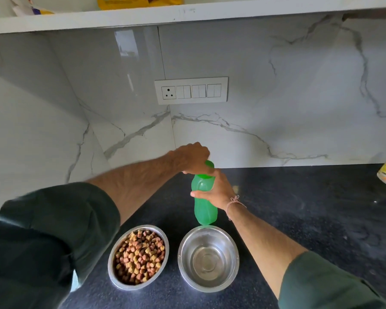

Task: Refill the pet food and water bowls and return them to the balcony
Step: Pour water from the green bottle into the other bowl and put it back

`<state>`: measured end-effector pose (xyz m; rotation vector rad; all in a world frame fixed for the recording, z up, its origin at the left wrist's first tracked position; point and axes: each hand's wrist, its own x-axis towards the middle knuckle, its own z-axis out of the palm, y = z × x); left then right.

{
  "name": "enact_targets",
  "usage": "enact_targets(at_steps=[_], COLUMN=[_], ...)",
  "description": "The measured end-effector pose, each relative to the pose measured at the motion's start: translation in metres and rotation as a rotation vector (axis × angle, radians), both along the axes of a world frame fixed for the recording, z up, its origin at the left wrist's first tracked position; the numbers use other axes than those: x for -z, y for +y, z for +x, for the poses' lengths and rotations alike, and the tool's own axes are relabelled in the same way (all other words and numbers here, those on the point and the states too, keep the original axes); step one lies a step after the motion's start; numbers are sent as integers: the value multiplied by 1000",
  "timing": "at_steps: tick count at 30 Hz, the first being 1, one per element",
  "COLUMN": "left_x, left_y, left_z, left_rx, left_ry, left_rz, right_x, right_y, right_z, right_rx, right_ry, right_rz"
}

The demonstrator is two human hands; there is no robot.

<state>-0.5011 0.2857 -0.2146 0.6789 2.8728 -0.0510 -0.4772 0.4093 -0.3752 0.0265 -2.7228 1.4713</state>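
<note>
You have soft, even light, rather bright. The glossy marble wall point(125, 63) carries a pale reflection, and the right steel bowl point(207, 257) glints inside. Your left sleeve point(42, 241) is blurred; the shelf point(187, 13) edge curves from wide-angle distortion.

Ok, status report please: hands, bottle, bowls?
Left hand grips cap, right hand holds green bottle upright. Food bowl full of kibble; water bowl looks nearly empty. Nothing in the way.

Switch panel point(191, 90) with 1 socket point(168, 92) on marble wall point(299, 97) — dark counter point(310, 208).
</note>
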Motion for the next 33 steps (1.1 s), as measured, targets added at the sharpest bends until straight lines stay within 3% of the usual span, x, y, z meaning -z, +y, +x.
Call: enact_targets(at_steps=[3,7,12,17,20,23,28,33], left_x=[1,-5,-5,-1,1,7,7,5], left_y=[2,-2,2,-10,-8,-3,-8,2], left_z=[-3,-1,2,-3,-2,-4,1,7], left_rx=[-32,182,15,211,99,22,284,53], left_ry=[-5,-126,-22,-167,-113,-15,-57,145], left_rz=[-44,-29,21,85,162,60,19,6], right_x=[-3,-6,-8,-9,-10,-12,-13,-17], right_y=[0,1,0,1,1,1,0,0], right_z=[2,3,6,5,5,5,6,9], right_rx=[-6,-24,-31,-43,-47,-52,-47,-51], right_ry=[3,-3,-5,-16,-31,-37,-34,-44], right_rz=[-29,-57,-65,-59,-67,-67,-37,-31])
